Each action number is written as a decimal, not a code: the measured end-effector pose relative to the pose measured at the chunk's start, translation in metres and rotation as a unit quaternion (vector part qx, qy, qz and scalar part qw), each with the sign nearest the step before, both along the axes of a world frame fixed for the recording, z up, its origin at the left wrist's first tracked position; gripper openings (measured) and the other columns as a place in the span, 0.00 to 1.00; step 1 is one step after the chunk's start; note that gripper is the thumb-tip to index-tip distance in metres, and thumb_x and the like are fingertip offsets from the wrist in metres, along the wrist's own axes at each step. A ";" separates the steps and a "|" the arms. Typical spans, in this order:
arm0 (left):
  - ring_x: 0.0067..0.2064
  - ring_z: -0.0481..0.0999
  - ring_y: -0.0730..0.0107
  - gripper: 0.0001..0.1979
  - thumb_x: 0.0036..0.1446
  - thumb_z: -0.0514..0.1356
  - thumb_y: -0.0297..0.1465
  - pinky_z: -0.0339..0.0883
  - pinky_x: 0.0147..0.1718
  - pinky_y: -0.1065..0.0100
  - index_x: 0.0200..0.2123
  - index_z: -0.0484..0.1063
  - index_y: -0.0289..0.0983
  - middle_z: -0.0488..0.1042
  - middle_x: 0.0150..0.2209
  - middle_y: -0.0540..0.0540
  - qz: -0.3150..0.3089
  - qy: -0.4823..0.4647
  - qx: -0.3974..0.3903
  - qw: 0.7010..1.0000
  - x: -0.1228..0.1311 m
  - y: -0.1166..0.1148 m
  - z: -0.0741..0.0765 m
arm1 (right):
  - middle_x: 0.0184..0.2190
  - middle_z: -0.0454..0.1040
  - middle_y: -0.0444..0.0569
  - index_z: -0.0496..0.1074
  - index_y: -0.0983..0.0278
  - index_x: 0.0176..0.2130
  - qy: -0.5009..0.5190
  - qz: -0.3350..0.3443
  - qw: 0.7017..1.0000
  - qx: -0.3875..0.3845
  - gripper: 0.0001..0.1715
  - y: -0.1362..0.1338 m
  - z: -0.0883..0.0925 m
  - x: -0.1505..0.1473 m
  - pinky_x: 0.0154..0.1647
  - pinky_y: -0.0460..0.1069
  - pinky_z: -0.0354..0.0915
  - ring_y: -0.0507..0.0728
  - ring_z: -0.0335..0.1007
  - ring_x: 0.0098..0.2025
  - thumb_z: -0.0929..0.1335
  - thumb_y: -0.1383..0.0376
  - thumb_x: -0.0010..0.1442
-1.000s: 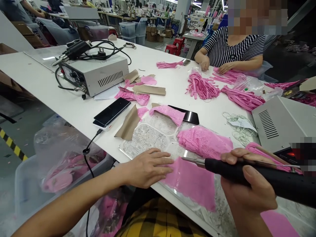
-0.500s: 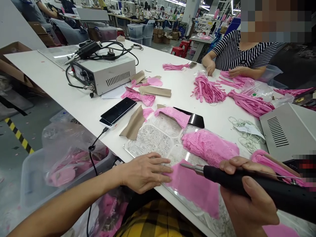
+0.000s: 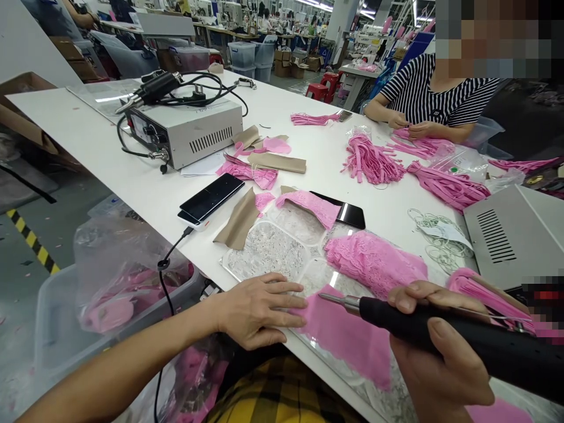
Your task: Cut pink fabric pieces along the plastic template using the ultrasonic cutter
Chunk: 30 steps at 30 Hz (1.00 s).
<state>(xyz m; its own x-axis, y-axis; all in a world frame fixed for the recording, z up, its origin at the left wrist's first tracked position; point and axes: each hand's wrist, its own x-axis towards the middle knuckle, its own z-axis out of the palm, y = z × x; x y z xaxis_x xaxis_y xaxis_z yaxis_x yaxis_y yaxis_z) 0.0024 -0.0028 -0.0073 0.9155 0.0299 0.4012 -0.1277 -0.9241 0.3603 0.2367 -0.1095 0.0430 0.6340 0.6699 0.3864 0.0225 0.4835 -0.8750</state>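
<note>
My left hand [image 3: 259,311] lies flat, fingers stretched out, over the left edge of a pink fabric piece [image 3: 352,343]. The fabric rests on a clear patterned plastic sheet [image 3: 273,249]. Held in my right hand [image 3: 445,352] is a black handheld tool [image 3: 396,317], which looks like an ultrasonic welding gun. Its pointed metal tip is over the fabric's upper left corner, close to my left fingertips; whether it touches cannot be made out. Just behind the tool lies a bunched pink lace piece [image 3: 374,261].
A grey power box [image 3: 198,132] carries a similar tool and coiled cable. Phones [image 3: 211,197], brown card pieces [image 3: 238,220] and pink strap bundles [image 3: 370,158] lie about. A second grey box [image 3: 515,232] stands right. Across the table, a co-worker in stripes [image 3: 432,94] handles straps.
My right hand and the tool have shifted slightly left, bringing the tip nearer my left fingers. My left hand is nearly still. The co-worker's hands have come together.
</note>
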 end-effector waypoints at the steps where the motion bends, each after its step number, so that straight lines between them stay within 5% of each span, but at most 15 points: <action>1: 0.62 0.67 0.57 0.17 0.65 0.53 0.36 0.57 0.62 0.55 0.52 0.72 0.37 0.75 0.55 0.43 0.000 0.000 -0.001 1.000 0.000 0.000 0.000 | 0.29 0.71 0.44 0.71 0.61 0.31 0.001 -0.001 1.000 -0.002 0.07 0.001 0.000 0.000 0.30 0.55 0.67 0.52 0.64 0.25 0.68 0.67 0.46; 9: 0.61 0.68 0.57 0.16 0.64 0.54 0.36 0.59 0.60 0.56 0.52 0.72 0.38 0.75 0.54 0.42 -0.004 -0.013 -0.009 1.000 -0.001 0.000 0.000 | 0.26 0.69 0.43 0.70 0.62 0.28 0.009 -0.063 0.998 0.028 0.09 0.006 0.003 0.018 0.28 0.52 0.64 0.52 0.63 0.24 0.66 0.67 0.41; 30: 0.60 0.69 0.55 0.17 0.63 0.55 0.35 0.61 0.59 0.54 0.52 0.72 0.36 0.77 0.51 0.41 -0.010 -0.029 -0.020 0.999 -0.002 0.000 0.001 | 0.29 0.71 0.45 0.70 0.61 0.31 -0.008 -0.013 1.000 0.004 0.08 0.003 -0.002 0.000 0.30 0.55 0.68 0.54 0.66 0.26 0.68 0.65 0.45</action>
